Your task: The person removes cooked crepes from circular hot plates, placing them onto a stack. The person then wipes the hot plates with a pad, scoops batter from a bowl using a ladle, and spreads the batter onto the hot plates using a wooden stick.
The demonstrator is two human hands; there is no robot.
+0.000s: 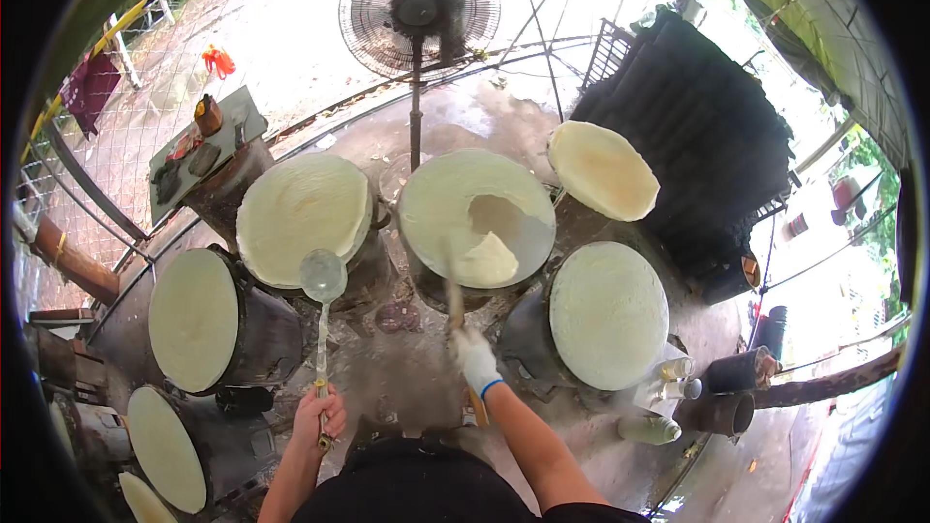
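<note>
My bare left hand point(320, 414) grips the long handle of a metal ladle point(323, 277). Its round bowl overlaps the near edge of a pale batter sheet point(301, 214) on the left drum stove. In a white glove with a blue cuff, my right hand point(476, 363) holds a wooden-handled tool point(455, 301), its far end blurred over the middle round griddle point(536, 238). Pale batter point(439, 192) covers much of that griddle around a bare grey-brown patch. A thicker batter fold or pool point(492, 261) lies near its front edge.
Another coated drum top point(609, 316) stands at right, beside jars and a bottle point(649, 430). Behind it is a round pale sheet point(603, 171) near a dark corrugated heap point(690, 123). More coated drums point(192, 319) line the left. A pedestal fan point(416, 73) stands ahead.
</note>
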